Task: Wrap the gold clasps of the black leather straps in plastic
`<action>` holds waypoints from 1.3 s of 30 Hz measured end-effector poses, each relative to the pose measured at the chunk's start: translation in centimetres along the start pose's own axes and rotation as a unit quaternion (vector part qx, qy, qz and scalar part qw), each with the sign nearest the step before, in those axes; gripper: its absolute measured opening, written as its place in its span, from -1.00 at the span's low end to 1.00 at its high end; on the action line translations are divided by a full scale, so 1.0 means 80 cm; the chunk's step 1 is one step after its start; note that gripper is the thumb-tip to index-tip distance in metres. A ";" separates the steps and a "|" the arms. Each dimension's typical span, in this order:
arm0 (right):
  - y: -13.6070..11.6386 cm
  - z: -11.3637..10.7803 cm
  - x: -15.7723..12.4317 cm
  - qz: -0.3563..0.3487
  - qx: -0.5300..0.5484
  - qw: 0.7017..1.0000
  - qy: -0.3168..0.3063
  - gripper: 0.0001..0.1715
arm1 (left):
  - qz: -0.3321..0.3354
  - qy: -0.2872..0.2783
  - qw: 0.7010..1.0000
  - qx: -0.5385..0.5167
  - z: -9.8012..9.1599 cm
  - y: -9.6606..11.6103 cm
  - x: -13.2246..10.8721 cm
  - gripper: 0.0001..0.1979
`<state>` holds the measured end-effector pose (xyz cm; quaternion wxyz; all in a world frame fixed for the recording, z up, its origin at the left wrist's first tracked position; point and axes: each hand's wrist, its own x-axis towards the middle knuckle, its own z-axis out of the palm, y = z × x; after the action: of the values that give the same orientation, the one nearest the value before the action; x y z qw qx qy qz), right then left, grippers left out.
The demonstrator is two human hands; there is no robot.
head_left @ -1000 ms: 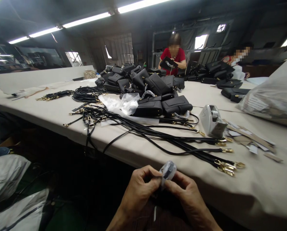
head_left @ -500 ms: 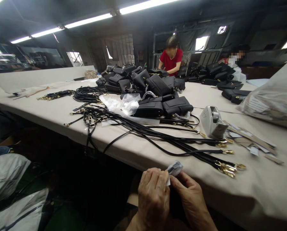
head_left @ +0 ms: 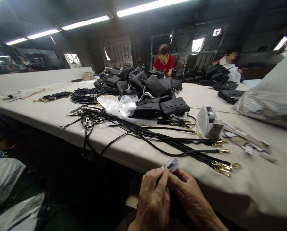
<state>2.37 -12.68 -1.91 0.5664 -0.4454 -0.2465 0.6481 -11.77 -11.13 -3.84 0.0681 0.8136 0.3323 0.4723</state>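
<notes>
At the near edge of a cloth-covered table (head_left: 266, 183), a worker's two bare hands meet over a small plastic-wrapped piece (head_left: 173, 164), held up just in front of the tabletop. The right hand (head_left: 190, 192) grips it narrowly between thumb and fingers from the right; the left hand (head_left: 153, 199), fingers bunched, pinches its lower left end, the exact contact hidden behind the knuckles. Gripping from both sides probably steadies something so small and slippery, leaving the fingertips free to work. The piece's long axis slants, its free end pointing up to the right and away from the worker, toward the table. Beyond, black straps (head_left: 158, 136) lie roughly lengthwise, many gold clips (head_left: 221, 168) bunched at the right end, seemingly to avoid tangles. A tape dispenser (head_left: 209, 122) stands just behind, apparently for easy reach, while black bags (head_left: 155, 85) are heaped farther back.
</notes>
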 end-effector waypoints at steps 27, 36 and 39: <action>-0.061 -0.014 0.012 -0.546 -0.596 0.581 -0.095 -0.92 | -0.445 -0.157 0.660 -0.585 -0.041 -0.026 0.031 -0.68; -0.094 -0.036 0.023 -0.566 -0.576 0.589 0.005 -0.91 | -0.454 -0.094 0.709 -0.531 -0.032 -0.020 0.036 -0.59; -0.140 -0.071 0.037 -0.515 -0.556 0.627 0.179 -0.88 | -0.467 -0.071 0.706 -0.528 -0.027 -0.024 0.034 -0.57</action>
<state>13.13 -8.25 3.71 0.4851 -0.5836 -0.6431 -0.1024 -13.50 -8.41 -1.50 0.7219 0.4164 0.3604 0.4190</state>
